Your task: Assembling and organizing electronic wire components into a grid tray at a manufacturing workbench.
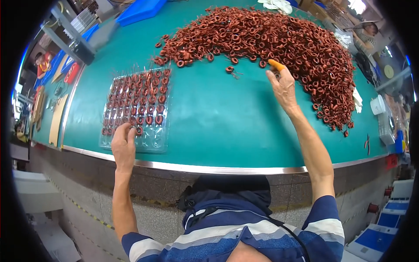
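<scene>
Item 1, clear plastic tray (153,146): lies on the green tabletop (218,122) near its front metal edge, to your left. Most of its pockets hold one red-brown wound coil each, lead wires pointing up; the nearest rows are partly unfilled, probably because you load from the far side toward yourself.

Item 2, your left hand (123,142): rests on the tray's near left corner, fingers curled at a coil (139,130) in the front filled row. Its grip looks nearly closed, but whether it pinches that coil or merely steadies the tray cannot be told.

Item 3, your right hand (283,87): stretched to the inner edge of the coil heap (279,39), an orange fingertip cover (276,65) on one finger, likely for friction on the wire. Its fingers are loosely bent; nothing visibly held.

Item 4, coil heap: a broad arc across the far tabletop, well apart from the tray. A few loose coils (230,69) lie just in front of it.
</scene>
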`<state>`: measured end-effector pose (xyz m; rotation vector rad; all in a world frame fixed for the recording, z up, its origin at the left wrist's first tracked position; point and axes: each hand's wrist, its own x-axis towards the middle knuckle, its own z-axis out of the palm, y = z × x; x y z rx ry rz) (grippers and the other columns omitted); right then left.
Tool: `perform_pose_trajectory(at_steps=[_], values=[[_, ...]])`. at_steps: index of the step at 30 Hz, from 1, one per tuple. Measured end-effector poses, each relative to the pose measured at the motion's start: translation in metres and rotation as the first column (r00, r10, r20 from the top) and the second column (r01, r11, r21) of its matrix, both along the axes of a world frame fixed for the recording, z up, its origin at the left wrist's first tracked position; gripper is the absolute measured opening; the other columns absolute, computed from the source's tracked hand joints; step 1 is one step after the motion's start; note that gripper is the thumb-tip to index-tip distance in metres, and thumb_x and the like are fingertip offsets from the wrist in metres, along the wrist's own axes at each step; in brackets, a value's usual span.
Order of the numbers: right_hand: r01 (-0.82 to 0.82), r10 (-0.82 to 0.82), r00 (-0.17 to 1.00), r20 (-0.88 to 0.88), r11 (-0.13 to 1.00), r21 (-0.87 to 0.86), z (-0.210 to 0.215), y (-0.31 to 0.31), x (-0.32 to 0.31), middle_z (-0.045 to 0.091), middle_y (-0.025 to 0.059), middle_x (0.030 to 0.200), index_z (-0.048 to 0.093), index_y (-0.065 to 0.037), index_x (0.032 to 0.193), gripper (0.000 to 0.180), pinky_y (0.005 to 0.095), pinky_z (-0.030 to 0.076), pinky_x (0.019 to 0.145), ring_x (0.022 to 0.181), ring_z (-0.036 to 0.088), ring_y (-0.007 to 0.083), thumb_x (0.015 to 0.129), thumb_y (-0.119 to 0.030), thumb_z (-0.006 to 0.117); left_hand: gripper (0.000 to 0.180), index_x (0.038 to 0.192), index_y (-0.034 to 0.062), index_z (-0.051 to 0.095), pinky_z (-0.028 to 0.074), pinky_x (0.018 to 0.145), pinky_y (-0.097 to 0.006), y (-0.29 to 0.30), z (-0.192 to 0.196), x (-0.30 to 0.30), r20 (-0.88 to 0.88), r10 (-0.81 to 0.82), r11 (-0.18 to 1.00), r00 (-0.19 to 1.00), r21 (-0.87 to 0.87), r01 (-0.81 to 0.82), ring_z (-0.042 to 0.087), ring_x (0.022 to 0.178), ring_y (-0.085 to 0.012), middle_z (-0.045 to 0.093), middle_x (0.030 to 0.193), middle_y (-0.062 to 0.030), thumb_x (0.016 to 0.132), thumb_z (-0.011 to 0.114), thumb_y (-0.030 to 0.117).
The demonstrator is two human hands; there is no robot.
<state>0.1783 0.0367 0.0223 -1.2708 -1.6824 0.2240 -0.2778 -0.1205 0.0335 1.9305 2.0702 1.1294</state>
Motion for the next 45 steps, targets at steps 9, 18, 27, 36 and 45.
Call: perform_pose_trajectory(at_steps=[9,18,27,36,45], values=[[-0.078,0.115,0.810,0.575,0.993,-0.088,-0.030,0.043,-0.096,0.055,0.0157,0.104,0.055,-0.002,0.117,0.042,0.0432,0.044,0.083,0.102,0.051,0.0310,0.086,-0.026,0.066,0.017,0.102,0.0003,0.062,0.046,0.058,-0.028,-0.071,0.019,0.052,0.088,-0.088,0.996,0.992,0.011,0.087,0.055,0.066,-0.0147,0.059,0.081,-0.0079,0.086,0.062,0.002],[-0.402,0.366,0.892,0.265,0.911,0.095,0.029,-0.053,-0.062,0.062,0.0148,0.095,0.058,-0.003,0.115,0.038,0.0367,0.050,0.076,0.088,0.060,0.0320,0.079,-0.008,0.070,0.034,0.113,-0.0029,0.054,0.048,0.067,-0.034,0.038,0.021,0.209,0.383,-0.322,0.932,0.866,-0.031,0.361,0.058,0.070,-0.0216,0.061,0.083,-0.0149,0.093,0.059,0.024],[-0.368,0.319,0.891,-0.323,0.924,-0.101,-0.009,-0.098,0.004,0.055,0.0085,0.102,0.039,-0.003,0.138,0.069,0.0307,0.052,0.081,0.092,0.060,0.0177,0.080,-0.013,0.074,0.028,0.103,0.0016,0.055,0.042,0.048,-0.024,0.083,-0.021,0.299,0.841,-0.424,0.655,0.336,0.029,0.755,0.052,0.056,-0.0093,0.057,0.072,-0.0024,0.099,0.048,0.028],[-0.540,0.170,0.598,-0.783,0.808,-0.237,-0.001,-0.084,0.007,0.064,0.0021,0.088,0.062,0.001,0.114,0.031,0.0214,0.047,0.071,0.079,0.057,0.0082,0.094,-0.023,0.059,0.021,0.106,0.0087,0.055,0.038,0.045,-0.021,0.095,-0.021,0.312,0.959,-0.263,0.634,0.100,0.094,0.767,0.050,0.054,-0.0100,0.057,0.073,-0.0023,0.099,0.051,0.029],[-0.036,0.033,0.996,0.082,0.998,0.044,0.000,-0.084,0.008,0.059,0.0078,0.080,0.068,-0.002,0.092,0.016,0.0335,0.045,0.066,0.073,0.057,0.0208,0.087,-0.016,0.063,0.019,0.105,0.0036,0.061,0.044,0.050,-0.023,0.107,-0.037,0.304,0.959,-0.227,0.614,0.172,0.003,0.789,0.053,0.057,-0.0102,0.056,0.072,-0.0009,0.097,0.052,0.018]])
